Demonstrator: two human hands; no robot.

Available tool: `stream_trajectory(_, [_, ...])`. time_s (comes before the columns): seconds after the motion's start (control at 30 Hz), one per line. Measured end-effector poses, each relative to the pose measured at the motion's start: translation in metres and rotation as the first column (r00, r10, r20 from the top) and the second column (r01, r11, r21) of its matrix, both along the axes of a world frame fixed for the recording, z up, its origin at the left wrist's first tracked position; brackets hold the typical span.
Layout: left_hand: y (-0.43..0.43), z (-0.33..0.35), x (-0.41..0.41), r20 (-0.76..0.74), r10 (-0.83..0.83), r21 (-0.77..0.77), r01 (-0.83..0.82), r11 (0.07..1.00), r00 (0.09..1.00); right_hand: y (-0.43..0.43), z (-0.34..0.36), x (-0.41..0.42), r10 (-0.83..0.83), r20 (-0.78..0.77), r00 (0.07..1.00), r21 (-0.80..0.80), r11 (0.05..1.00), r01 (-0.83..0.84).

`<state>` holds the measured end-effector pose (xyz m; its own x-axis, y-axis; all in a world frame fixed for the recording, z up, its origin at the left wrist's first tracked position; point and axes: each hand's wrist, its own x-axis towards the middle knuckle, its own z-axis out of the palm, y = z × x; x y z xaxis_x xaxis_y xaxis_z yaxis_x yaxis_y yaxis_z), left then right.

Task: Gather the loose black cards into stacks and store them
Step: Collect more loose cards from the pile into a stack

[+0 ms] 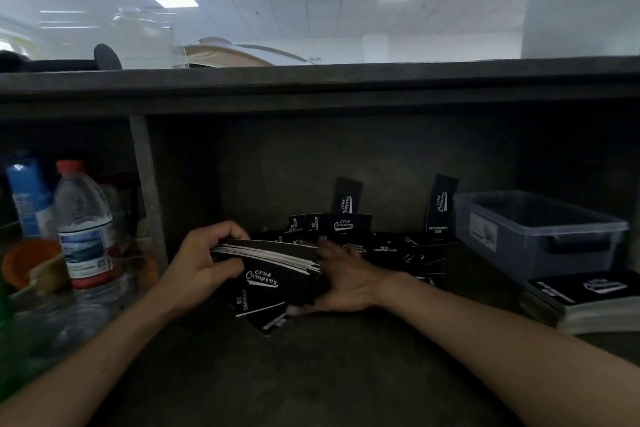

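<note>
1. the left hand point(204, 260) is gripping the near-left end of a thick stack of black cards point(273, 274), fingers curled over the top and thumb wrapping the front edge.
2. the right hand point(349, 277) is pressing against the stack's other end, its fingers lying mostly straight. they are blurred, so how they are lying in detail is hard to tell.
3. the stack is sitting between both hands, just above the desk point(311, 374), with a few cards slipping out below it.
4. loose black cards point(391, 248) are lying scattered just beyond the right hand.
5. two more cards are leaning upright against the back wall, one point(347, 199) beyond the right hand and the other point(441, 204) further to its right.
6. a grey plastic bin point(540, 236) is standing well to the right of the right hand, with a finished pile of cards point(588, 298) lying in front of it.
7. a water bottle point(85, 222) is standing left of the left hand, behind a post.
</note>
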<state>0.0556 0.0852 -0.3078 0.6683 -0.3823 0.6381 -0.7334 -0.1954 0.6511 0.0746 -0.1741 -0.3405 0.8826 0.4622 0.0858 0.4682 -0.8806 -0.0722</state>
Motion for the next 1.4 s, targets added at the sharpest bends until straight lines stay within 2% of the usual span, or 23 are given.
stream_trajectory(0.1, [0.001, 0.000, -0.001, 0.017, -0.016, 0.025, 0.016, 1.000, 1.000, 0.001, -0.006, 0.011, -0.040, -0.041, 0.998, -0.049, 0.998, 0.038])
stream_trajectory(0.37, [-0.007, -0.011, -0.002, 0.015, 0.043, 0.122, -0.044, 0.992, 0.999, -0.053, 0.004, 0.016, -0.147, -0.087, 0.985, 0.087, 0.984, 0.155])
stream_trajectory(0.43, [-0.011, -0.013, -0.005, 0.002, 0.065, 0.150, -0.064, 0.987, 0.998, -0.068, 0.021, 0.010, -0.112, -0.147, 0.983, 0.263, 0.953, 0.148])
stream_trajectory(0.5, [-0.019, -0.015, -0.010, -0.010, 0.036, 0.187, -0.033, 0.982, 0.999, -0.086, 0.035, 0.005, -0.130, -0.060, 0.990, 0.488, 0.861, 0.143])
stream_trajectory(0.53, [-0.025, -0.017, -0.012, -0.014, 0.010, 0.216, -0.007, 0.976, 1.000, -0.099, 0.038, 0.005, -0.197, 0.001, 0.980, 0.518, 0.838, 0.168])
stream_trajectory(0.6, [-0.038, -0.019, -0.015, -0.033, -0.029, 0.298, 0.037, 0.954, 0.999, -0.124, 0.038, 0.006, -0.366, -0.006, 0.931, 0.402, 0.851, 0.337])
stream_trajectory(0.67, [-0.051, -0.018, -0.017, -0.015, -0.050, 0.426, 0.052, 0.903, 0.999, -0.142, 0.030, 0.007, -0.495, -0.106, 0.862, 0.222, 0.834, 0.506])
stream_trajectory(0.73, [-0.062, -0.012, -0.017, 0.052, -0.089, 0.568, 0.044, 0.822, 0.995, -0.148, 0.023, 0.009, -0.520, -0.113, 0.847, 0.217, 0.819, 0.531])
stream_trajectory(0.8, [-0.073, -0.007, -0.017, 0.128, -0.123, 0.668, 0.006, 0.744, 0.984, -0.145, 0.018, 0.014, -0.503, -0.022, 0.864, 0.310, 0.818, 0.484])
stream_trajectory(0.87, [-0.082, -0.008, -0.017, 0.219, -0.137, 0.705, -0.060, 0.707, 0.966, -0.139, 0.013, 0.019, -0.479, 0.003, 0.878, 0.384, 0.811, 0.442])
stream_trajectory(0.93, [-0.085, -0.012, -0.018, 0.264, -0.140, 0.656, -0.071, 0.751, 0.954, -0.136, 0.010, 0.024, -0.463, -0.011, 0.887, 0.473, 0.779, 0.412])
stream_trajectory(1.03, [-0.078, -0.020, -0.021, 0.223, -0.154, 0.561, 0.003, 0.828, 0.963, -0.139, 0.014, 0.029, -0.465, 0.032, 0.885, 0.658, 0.676, 0.331])
stream_trajectory(1.17, [-0.069, -0.022, -0.021, 0.235, -0.131, 0.552, -0.021, 0.833, 0.963, -0.144, 0.037, 0.017, -0.378, 0.079, 0.922, 0.836, 0.529, 0.146])
stream_trajectory(1.23, [-0.068, -0.023, -0.018, 0.255, -0.096, 0.562, -0.066, 0.825, 0.962, -0.143, 0.045, 0.011, -0.380, 0.184, 0.907, 0.833, 0.550, 0.062])
stream_trajectory(1.33, [-0.069, -0.024, -0.017, 0.206, -0.050, 0.560, -0.076, 0.825, 0.977, -0.138, 0.048, 0.006, -0.416, 0.356, 0.837, 0.716, 0.697, 0.042])
stream_trajectory(1.4, [-0.068, -0.023, -0.018, 0.158, -0.014, 0.568, -0.079, 0.819, 0.987, -0.131, 0.055, -0.006, -0.332, 0.249, 0.910, 0.718, 0.694, 0.056])
